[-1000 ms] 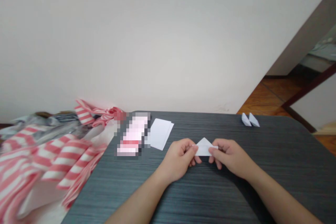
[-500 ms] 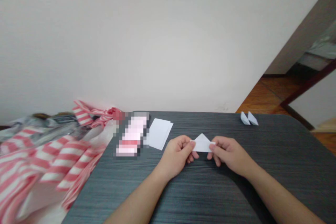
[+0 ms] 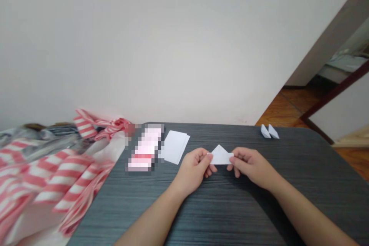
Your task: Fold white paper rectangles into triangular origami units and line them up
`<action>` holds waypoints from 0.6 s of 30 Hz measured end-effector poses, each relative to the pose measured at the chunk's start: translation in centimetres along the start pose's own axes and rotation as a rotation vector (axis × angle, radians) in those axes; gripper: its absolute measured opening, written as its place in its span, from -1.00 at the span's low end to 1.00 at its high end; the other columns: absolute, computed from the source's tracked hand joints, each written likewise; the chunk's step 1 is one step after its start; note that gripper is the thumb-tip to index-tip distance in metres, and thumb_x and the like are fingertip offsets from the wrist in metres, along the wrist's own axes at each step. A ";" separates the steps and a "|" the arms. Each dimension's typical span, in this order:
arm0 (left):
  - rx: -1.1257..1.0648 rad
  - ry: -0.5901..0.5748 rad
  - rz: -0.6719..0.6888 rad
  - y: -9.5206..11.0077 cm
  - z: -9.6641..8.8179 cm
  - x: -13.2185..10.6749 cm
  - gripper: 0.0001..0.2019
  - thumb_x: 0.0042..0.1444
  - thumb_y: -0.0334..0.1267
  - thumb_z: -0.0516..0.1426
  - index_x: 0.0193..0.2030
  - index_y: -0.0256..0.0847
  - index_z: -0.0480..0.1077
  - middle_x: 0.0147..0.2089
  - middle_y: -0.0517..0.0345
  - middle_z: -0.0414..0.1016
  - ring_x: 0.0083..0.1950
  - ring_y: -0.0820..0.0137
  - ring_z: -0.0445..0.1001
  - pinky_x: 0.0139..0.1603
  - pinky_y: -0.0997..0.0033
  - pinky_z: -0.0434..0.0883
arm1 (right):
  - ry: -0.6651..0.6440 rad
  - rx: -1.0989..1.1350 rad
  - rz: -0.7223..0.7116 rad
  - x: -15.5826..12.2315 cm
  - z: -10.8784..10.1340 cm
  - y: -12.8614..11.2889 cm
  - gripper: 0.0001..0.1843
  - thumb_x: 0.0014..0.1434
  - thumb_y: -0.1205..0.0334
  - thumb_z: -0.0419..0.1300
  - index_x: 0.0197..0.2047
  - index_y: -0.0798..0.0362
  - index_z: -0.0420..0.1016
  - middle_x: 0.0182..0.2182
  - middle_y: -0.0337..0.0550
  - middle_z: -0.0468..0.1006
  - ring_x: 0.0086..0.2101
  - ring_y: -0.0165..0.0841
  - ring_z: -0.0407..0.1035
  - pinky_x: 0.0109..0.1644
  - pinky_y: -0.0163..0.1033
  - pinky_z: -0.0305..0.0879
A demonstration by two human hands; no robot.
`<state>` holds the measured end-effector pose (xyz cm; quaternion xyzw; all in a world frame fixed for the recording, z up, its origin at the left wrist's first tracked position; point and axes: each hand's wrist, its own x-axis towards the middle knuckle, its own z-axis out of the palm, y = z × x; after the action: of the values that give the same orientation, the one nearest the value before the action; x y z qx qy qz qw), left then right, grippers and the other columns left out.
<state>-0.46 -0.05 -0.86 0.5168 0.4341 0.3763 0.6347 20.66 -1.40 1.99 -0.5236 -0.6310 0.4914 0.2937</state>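
Note:
A small piece of folded white paper is stretched between my two hands, its peak pointing away from me and its straight edge towards me. My left hand pinches its left end between thumb and fingers. The right end is pinched the same way by my right hand. Both hands are just above the dark table. To the left lie several flat white paper sheets, slightly fanned. Two folded white paper pieces stand side by side at the far right.
The dark wood-grain table meets a pale wall at the back. A pixelated pinkish rectangular thing lies at the table's left. Red-and-white striped cloth is heaped beyond the left edge. Wooden floor shows at the right.
The folded paper stays pinched in both hands, with hardly any movement. The view has shifted slightly, so the things at the right appear a little further left.

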 end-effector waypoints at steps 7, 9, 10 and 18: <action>-0.083 0.030 0.025 0.5 -0.1 -0.2 -0.74 0.20 -0.08 0.12 -0.31 -0.26 0.33 -0.50 0.18 0.52 -0.58 0.54 0.36 -0.53 0.57 0.29 | -0.084 0.008 0.051 0.8 -0.5 -1.6 -0.78 0.26 0.21 0.15 -0.40 0.10 0.47 -0.59 -0.28 0.53 -0.65 -0.51 0.24 -0.55 -0.39 0.05; -0.106 0.033 0.037 0.6 -0.1 -0.2 -0.74 0.20 -0.07 0.12 -0.30 -0.26 0.33 -0.50 0.18 0.52 -0.59 0.54 0.35 -0.54 0.56 0.29 | -0.052 0.061 0.036 1.0 -0.2 -1.6 -0.78 0.26 0.19 0.15 -0.39 0.09 0.46 -0.57 -0.26 0.55 -0.67 -0.53 0.20 -0.59 -0.39 0.01; -0.112 0.034 0.041 0.6 0.0 -0.3 -0.74 0.20 -0.07 0.11 -0.30 -0.26 0.32 -0.50 0.19 0.52 -0.59 0.54 0.35 -0.54 0.56 0.29 | -0.027 0.078 0.021 1.1 0.1 -1.5 -0.77 0.26 0.17 0.15 -0.39 0.10 0.46 -0.57 -0.26 0.55 -0.67 -0.53 0.19 -0.59 -0.40 0.00; -0.096 0.078 0.071 0.3 0.3 0.1 -0.75 0.21 -0.08 0.10 -0.32 -0.24 0.29 -0.52 0.20 0.50 -0.60 0.54 0.33 -0.55 0.57 0.28 | 0.126 0.254 0.002 1.3 2.5 0.9 -0.73 0.22 0.06 0.17 -0.37 0.09 0.46 -0.63 -0.26 0.53 -0.72 -0.54 0.08 -0.64 -0.40 -0.06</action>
<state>-0.14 0.00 -0.58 0.4857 0.4213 0.4391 0.6275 18.42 -0.94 0.09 -0.5126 -0.5436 0.5337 0.3960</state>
